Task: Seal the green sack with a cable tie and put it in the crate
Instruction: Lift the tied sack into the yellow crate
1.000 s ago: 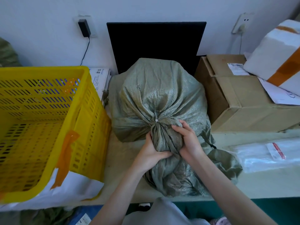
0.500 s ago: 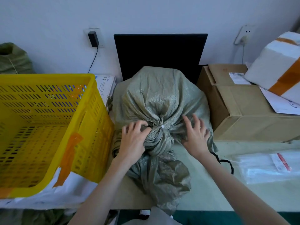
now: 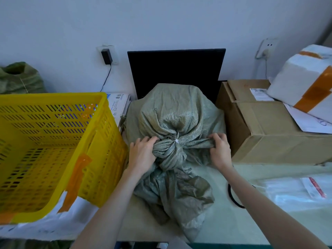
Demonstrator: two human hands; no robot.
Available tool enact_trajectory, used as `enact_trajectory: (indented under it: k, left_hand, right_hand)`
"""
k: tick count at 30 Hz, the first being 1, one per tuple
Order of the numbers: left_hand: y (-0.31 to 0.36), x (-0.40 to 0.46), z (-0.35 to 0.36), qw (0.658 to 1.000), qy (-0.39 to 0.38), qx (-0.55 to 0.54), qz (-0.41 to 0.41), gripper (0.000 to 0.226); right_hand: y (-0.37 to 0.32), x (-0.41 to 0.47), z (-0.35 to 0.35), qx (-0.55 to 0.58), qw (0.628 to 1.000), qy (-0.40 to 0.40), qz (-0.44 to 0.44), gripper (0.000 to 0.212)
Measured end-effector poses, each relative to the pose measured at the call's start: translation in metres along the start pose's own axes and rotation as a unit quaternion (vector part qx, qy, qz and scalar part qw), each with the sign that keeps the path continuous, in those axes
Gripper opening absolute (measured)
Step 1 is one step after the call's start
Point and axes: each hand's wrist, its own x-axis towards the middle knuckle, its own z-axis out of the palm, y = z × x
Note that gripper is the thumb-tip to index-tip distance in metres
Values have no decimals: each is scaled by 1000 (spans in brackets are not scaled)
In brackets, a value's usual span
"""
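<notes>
Both hands clutch green sack (image 3: 177,112): left hand (image 3: 142,155), right hand (image 3: 220,150) flank tied neck.

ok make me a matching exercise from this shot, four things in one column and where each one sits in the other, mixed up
Things:
1. green sack
2. yellow crate
3. cardboard box
4. black screen

Places:
A. against the wall, behind the sack
B. middle of the table, gripped by the left hand and the right hand
C. at the right, under a taped white parcel
D. at the left edge of the table, nothing in it

Pairs: 1-B, 2-D, 3-C, 4-A
</notes>
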Motion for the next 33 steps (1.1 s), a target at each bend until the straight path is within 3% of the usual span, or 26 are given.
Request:
enact_trajectory:
  k: [11, 24, 33]
  left_hand:
    - [18, 79, -86, 982, 174, -62, 35, 38]
    - [40, 120, -219, 974, 214, -63, 46, 54]
    - [51, 106, -286, 940, 330, -6, 84, 56]
  right_hand:
    - [-73, 69, -68, 184, 977, 97, -37, 45]
    - [-161, 140, -147, 158, 966, 140, -150, 32]
    - [-221, 124, -193, 262, 925, 186, -202, 33]
